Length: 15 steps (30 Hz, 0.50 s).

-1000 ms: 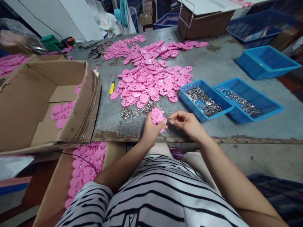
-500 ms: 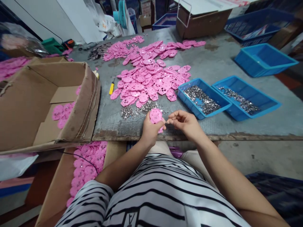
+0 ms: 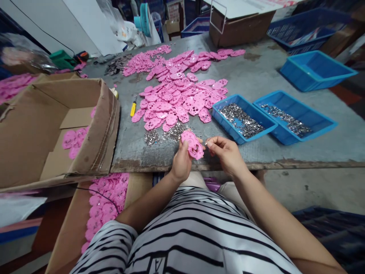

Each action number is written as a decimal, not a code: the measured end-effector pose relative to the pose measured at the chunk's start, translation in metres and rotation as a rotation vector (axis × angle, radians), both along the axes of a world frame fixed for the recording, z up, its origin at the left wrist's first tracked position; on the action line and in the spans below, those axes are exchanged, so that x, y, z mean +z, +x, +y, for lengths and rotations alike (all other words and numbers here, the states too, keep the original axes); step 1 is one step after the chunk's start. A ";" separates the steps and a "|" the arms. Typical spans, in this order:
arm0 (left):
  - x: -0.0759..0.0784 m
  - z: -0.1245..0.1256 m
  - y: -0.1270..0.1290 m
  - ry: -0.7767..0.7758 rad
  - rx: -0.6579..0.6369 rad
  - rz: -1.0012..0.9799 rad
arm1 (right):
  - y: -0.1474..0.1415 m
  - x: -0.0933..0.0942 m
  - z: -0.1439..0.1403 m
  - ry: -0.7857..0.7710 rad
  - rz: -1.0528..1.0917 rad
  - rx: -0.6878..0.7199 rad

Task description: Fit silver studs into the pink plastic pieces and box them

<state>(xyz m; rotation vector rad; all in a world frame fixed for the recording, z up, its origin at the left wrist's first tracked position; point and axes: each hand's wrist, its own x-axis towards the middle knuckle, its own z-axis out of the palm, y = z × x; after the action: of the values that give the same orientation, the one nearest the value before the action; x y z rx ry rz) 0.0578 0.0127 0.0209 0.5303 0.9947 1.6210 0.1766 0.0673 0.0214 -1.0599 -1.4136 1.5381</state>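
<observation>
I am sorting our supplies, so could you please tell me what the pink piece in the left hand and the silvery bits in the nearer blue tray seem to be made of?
The pink cut-out piece in the left hand looks like moulded plastic: uniform colour, dull sheen. The small silvery bits glint like metal, too small to be sure. Their blue rectangular tray looks plastic.

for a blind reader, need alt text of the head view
The left hand holds a pink plastic piece while the right hand pinches something tiny beside it. Behind lie a pile of pink pieces and blue trays of metal bits.
</observation>
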 end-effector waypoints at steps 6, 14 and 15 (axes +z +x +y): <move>0.001 -0.009 -0.005 0.091 -0.103 -0.063 | -0.003 0.008 -0.011 0.067 0.024 0.012; 0.005 -0.013 -0.004 0.147 -0.050 -0.019 | -0.005 0.008 -0.014 0.088 -0.005 0.052; 0.005 -0.014 -0.004 0.158 -0.042 -0.007 | -0.005 0.008 -0.014 0.095 -0.014 0.053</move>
<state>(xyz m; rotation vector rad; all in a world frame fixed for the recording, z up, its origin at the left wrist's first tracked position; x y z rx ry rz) 0.0536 -0.0009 0.0264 0.6481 0.8493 1.6715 0.1718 0.0531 0.0296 -0.9850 -1.5199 1.4884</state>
